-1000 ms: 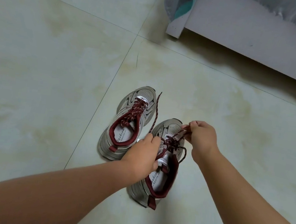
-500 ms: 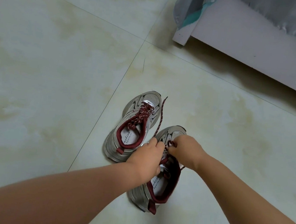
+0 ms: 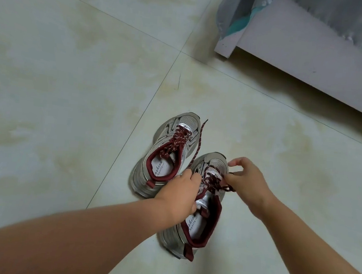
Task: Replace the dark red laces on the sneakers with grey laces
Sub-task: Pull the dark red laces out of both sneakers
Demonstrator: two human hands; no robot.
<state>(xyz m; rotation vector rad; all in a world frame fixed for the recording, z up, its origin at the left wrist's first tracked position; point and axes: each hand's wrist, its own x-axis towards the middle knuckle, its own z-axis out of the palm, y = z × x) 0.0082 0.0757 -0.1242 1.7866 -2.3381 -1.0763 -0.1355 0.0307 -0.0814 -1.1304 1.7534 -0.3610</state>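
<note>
Two silver-grey mesh sneakers with dark red lining standing side by side on pale glossy floor tiles (image 3: 69,80), toes pointing away from the camera.

Left silver-grey sneaker (image 3: 164,157): fully laced with a dark red speckled lace (image 3: 181,137), untouched, set slightly further from the camera than its pair and nearly touching it at the side.

Right silver-grey sneaker (image 3: 202,224): nearer the camera, tongue partly exposed, its own dark red speckled lace (image 3: 213,181) loosened and bunched over the upper eyelets. One free end of this lace (image 3: 198,143) drawn taut, running up and away between the two toes.

Left hand (image 3: 180,195): clenched around that free end, resting against the inner collar of the right sneaker, back of the hand toward the camera.

Right hand (image 3: 246,181): over the right sneaker's toe area, thumb and fingers pinching a loop of the loosened lace at the lower eyelets; index finger raised and slightly curled.

Grey laces: not visible.

Background, upper right: corner of a pale grey-lilac furniture base (image 3: 295,59), well apart from the sneakers, with sheer grey fabric with a teal patch (image 3: 235,17) hanging over its edge.
</note>
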